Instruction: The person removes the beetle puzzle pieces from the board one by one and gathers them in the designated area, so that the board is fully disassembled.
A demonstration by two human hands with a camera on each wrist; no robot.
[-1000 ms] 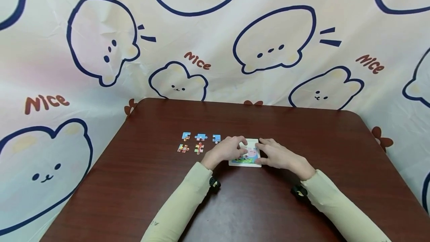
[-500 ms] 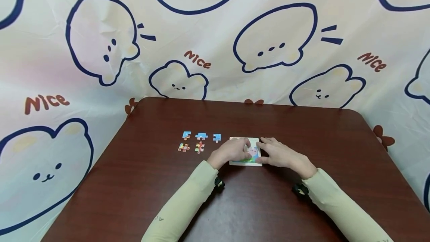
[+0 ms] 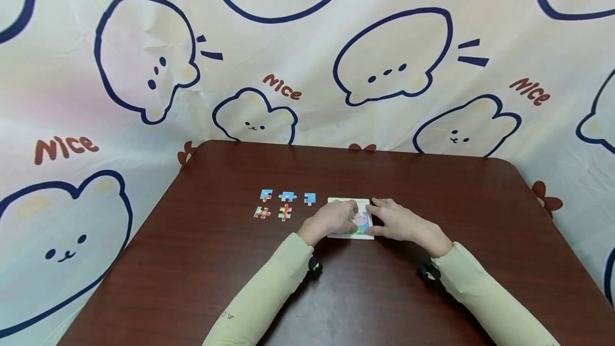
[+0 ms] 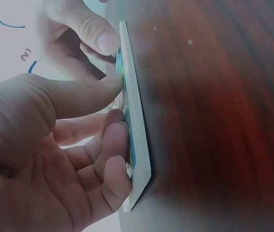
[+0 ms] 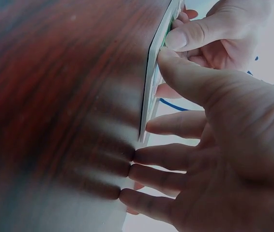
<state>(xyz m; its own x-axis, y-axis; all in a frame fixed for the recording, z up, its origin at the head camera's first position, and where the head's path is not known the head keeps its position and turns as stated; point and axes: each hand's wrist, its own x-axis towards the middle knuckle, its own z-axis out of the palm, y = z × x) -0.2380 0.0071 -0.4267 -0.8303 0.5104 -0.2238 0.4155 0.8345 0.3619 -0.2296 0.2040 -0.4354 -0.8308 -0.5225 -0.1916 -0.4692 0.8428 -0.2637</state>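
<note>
Jigsaw tray (image 3: 351,236), one: centre of frame. Right hand (image 3: 397,220), one: straight fingers, unclenched, touching it. Left hand (image 3: 333,217), one: bent fingers over it (pinching anything? I cannot tell). Risk: tray skidding under uneven pressure.

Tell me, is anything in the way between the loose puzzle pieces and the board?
Yes: the left hand covers much of the left side of the board, nearest the loose pieces. Otherwise, only tabletop shows between them.

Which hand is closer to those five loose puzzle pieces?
Left. The left hand is over the puzzle board, right of the pieces; the right hand is farther, at the board's right edge.
</note>
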